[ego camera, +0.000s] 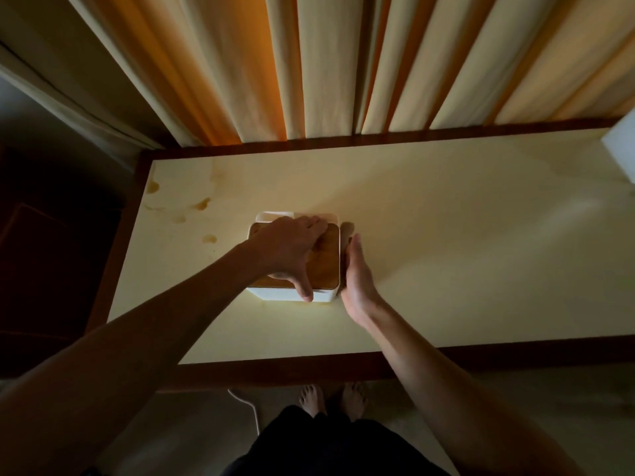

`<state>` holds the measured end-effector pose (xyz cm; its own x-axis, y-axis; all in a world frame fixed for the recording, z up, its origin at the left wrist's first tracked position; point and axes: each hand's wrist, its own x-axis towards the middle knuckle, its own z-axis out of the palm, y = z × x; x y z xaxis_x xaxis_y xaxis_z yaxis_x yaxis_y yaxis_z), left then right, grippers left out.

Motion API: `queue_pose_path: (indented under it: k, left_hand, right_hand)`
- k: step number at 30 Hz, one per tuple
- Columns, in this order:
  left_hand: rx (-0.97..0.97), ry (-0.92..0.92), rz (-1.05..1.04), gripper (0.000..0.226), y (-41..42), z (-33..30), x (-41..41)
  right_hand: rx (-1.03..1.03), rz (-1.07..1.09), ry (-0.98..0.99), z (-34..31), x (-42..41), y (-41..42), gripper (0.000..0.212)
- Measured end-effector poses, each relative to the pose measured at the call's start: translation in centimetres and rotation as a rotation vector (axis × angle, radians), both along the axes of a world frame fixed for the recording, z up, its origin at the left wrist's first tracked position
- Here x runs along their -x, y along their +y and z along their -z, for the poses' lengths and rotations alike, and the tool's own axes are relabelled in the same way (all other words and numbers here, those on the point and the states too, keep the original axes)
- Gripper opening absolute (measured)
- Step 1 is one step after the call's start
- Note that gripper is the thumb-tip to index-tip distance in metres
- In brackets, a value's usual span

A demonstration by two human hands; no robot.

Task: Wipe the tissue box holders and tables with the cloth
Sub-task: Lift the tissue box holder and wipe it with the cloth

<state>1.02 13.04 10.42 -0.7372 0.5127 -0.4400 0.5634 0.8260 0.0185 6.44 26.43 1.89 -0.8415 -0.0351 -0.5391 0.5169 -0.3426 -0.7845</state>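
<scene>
Both hands are on the tissue box holder (295,266), which sits left of centre on the table (446,235): the left hand (292,250) spread across its wooden lid, thumb hooked over the near wall, the right hand (355,273) flat against its right side. No cloth is visible, so the holder seems to be being steadied or shifted; wiping next would need the cloth, and brown stains (202,204) wait nearby.

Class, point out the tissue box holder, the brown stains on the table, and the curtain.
tissue box holder (287,294): head view, white front wall.
brown stains (202,203): head view, one blotch near the table's far left corner.
curtain (323,63): head view, a cream fold.
</scene>
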Motion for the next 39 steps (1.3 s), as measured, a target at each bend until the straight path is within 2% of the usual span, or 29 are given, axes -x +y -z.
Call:
queue_pose_path:
  k: [3,7,11,17,23,27,31,34,39]
  left_hand:
    - [0.006,0.039,0.016,0.125,-0.1,0.0,-0.1]
    - [-0.026,0.02,0.0,0.12,-0.2,0.0,-0.1]
    - [-0.051,0.014,-0.01,0.119,-0.2,-0.3,-0.4]
    - [-0.064,0.031,0.024,0.112,-0.4,-0.5,-0.4]
    - [-0.087,0.081,0.064,0.111,-0.9,0.8,0.2]
    - [-0.099,0.091,0.068,0.107,-0.9,0.7,0.2]
    - [-0.089,0.077,0.057,0.112,-0.8,0.2,0.0]
    - [-0.1,0.061,0.052,0.111,-0.8,0.1,-0.2]
    - [-0.125,0.023,0.039,0.118,-1.0,0.4,0.0]
  right_hand:
    - [0.022,0.02,-0.064,0.5,-4.0,-0.3,0.061]
    - [0.164,0.014,-0.083,-1.3,-4.6,0.1,0.073]
    - [0.125,0.059,0.045,-3.2,-0.7,0.2,0.071]
    - [0.017,0.093,-0.002,-2.2,0.8,-0.7,0.07]
    - [-0.12,0.093,0.013,-0.4,-4.6,-1.1,0.038]
    - [-0.126,0.301,-0.057,-1.0,-5.8,-1.0,0.014]
    - [-0.149,0.382,-0.115,-2.3,-5.5,-0.9,0.016]
    - [-0.025,0.44,-0.186,-2.7,-5.3,-0.2,0.016]
    - [0.466,0.517,-0.216,-2.4,-6.1,2.2,0.039]
